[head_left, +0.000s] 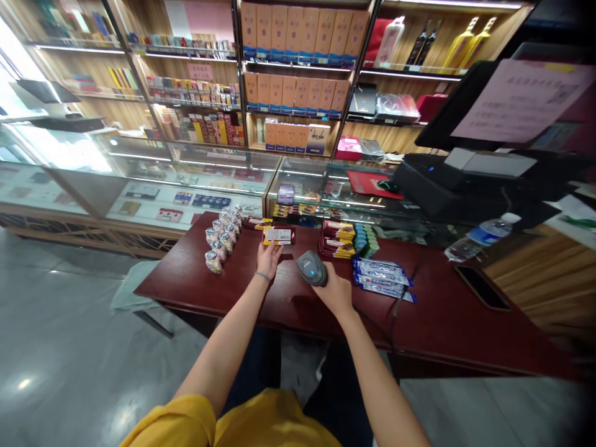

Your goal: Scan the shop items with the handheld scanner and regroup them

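Observation:
In my left hand (269,259) is a flat red and yellow packet (285,236), held above the dark red table with its white barcode label facing me. My right hand (336,290) is wrapped round the handle of a grey barcode scanner (311,268), whose head has a small blue light and points toward the packet. Beyond my left hand, another red and yellow packet (257,221) lies near the table's back edge. Stacks of similar packets (337,239) sit to the right of the scanner. Beside them are small green and blue packs (366,239).
Several small jars (220,242) stand in rows on the left of the table (186,276). Blue and white packages (382,277), a water bottle (482,237) and a phone (481,287) lie to the right. Behind runs a glass display counter (223,174); a stool (135,285) stands at left.

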Demonstrator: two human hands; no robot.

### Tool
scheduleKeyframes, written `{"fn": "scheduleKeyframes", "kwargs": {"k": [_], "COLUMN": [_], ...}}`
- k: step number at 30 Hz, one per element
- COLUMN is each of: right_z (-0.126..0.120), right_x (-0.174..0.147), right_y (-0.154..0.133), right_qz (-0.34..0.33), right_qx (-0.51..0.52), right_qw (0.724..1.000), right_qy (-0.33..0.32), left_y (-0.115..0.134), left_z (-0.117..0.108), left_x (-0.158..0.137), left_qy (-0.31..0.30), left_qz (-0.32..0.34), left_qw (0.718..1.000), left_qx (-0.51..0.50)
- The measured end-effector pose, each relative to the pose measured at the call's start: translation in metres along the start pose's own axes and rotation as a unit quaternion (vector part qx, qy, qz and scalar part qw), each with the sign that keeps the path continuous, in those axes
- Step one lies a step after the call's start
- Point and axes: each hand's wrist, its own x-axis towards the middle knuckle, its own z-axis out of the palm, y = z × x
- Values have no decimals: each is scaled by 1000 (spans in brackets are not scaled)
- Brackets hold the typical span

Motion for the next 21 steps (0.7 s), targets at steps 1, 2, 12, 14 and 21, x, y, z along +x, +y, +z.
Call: {"fn": "scheduleKeyframes", "kwargs": {"k": [1, 2, 12, 14, 21], "right_z": [0, 1, 7, 5, -7], "right_x": [0, 1, -1, -2, -8], "right_y": [-2, -3, 0, 1, 13], "right_qz": [-2, -2, -10, -8, 28], "right_qx": [-2, -4, 0, 1, 5], "right_qw": [1000, 1000, 1000, 1000, 999], "right_qy": [0, 0, 16, 20, 19], "left_y": [0, 0, -1, -1, -1], "left_z": [0, 0, -1, -2, 0], "left_x": [0, 0, -1, -1, -4], "left_qy": [-1, -1, -5, -8, -3], "left_qz": [0, 0, -2, 0, 8], "left_qw": [1000, 1000, 1000, 1000, 1000], "left_qx": [0, -1, -11, -12, 22]}}
